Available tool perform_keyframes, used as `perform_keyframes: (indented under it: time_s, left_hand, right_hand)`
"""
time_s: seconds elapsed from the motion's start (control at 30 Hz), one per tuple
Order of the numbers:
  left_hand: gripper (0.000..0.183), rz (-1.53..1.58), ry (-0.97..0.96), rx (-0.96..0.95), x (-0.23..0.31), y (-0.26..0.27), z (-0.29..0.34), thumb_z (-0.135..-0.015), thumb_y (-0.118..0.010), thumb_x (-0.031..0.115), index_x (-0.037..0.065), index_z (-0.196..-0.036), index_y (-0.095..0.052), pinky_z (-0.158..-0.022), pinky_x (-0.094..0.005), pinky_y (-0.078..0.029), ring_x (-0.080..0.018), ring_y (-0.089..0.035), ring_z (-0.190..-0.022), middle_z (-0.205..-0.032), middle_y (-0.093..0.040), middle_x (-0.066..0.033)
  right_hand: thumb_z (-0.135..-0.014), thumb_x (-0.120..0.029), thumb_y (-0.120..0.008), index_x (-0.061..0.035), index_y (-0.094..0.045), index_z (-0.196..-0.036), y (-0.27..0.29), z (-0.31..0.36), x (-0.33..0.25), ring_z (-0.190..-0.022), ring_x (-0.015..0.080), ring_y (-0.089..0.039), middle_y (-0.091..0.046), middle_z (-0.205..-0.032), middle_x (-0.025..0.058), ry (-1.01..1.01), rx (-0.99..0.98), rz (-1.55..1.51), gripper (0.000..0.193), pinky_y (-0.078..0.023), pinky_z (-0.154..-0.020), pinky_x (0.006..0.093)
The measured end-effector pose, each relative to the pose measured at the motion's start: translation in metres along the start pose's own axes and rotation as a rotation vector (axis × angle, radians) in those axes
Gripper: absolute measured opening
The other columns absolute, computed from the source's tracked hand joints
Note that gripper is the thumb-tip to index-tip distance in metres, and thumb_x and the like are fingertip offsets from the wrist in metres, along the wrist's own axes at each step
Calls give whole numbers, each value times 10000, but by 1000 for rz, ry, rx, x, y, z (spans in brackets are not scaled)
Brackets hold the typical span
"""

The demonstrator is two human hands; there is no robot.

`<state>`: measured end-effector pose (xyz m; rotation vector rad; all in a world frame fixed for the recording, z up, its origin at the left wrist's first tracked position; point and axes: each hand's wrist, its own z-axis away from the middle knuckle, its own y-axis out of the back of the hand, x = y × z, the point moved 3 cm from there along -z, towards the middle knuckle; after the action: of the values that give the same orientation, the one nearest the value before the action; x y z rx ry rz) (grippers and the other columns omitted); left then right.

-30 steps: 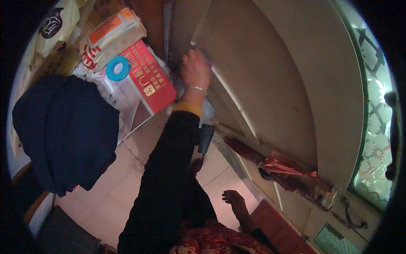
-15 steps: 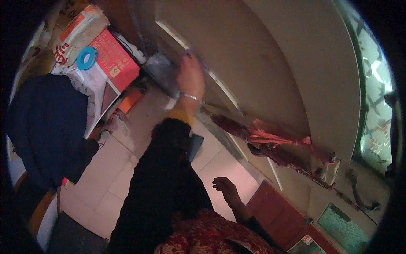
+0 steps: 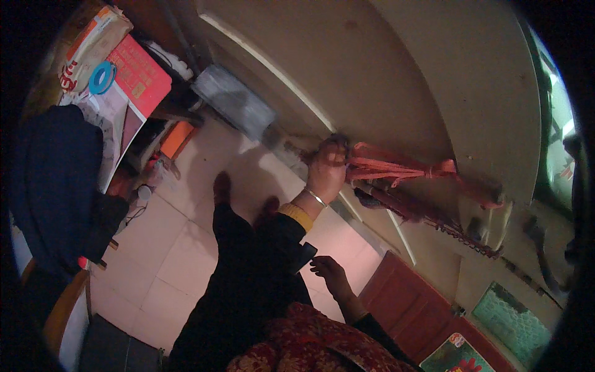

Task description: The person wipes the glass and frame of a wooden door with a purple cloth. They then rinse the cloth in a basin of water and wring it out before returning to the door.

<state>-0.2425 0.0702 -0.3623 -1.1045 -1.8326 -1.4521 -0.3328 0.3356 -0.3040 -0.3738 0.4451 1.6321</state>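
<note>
My left hand (image 3: 328,166), with a silver bangle and a yellow cuff at the wrist, is closed around the far end of a dark red bundle beside a tan panel. Red straps (image 3: 403,168), knotted along their length, stretch right from the fist. What lies inside the fist is mostly hidden. Lower down, my right hand (image 3: 331,276) hovers with loosely bent fingers spread apart. Its fingertips are close to a small dark flat object (image 3: 304,257) beside my left sleeve; I cannot tell if they touch.
Pink floor tiles (image 3: 176,248) lie below. A grey box (image 3: 235,102) sits against the panel. At left are a red box (image 3: 139,71), a blue tape roll (image 3: 102,77) and dark draped cloth (image 3: 59,180). A red-brown cabinet (image 3: 403,294) stands lower right.
My left hand has come down and right from near the panel's upper strip and closed on the red-strapped bundle. The dark flat object has shifted toward my right hand, which has barely moved.
</note>
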Motion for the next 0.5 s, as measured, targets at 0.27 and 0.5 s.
perform_keyframes:
  time_s: [0.27, 0.5]
  left_hand:
    - [494, 72, 56, -231, -24, 26, -15, -769, -658, 144, 202, -1252, -580, -851, -448, -504, -309, -574, -1056, -1120, -585, -85]
    - [416, -376, -366, -302, -59, 67, -53, -835, -580, 191, 228, -1247, -631, -786, -419, -495, -259, -566, -991, -1067, -587, -47]
  right_hand:
    - [-991, -145, -540, -24, -579, -1202, -12, -8, 1, -1003, 193, -647, -655, -1110, 96, 54, -70, -38, 246, -504, -874, 322]
    - [-995, -150, -546, -29, -579, -1203, -11, -12, -9, -992, 195, -650, -654, -1099, 96, 70, -33, -116, 243, -507, -867, 326]
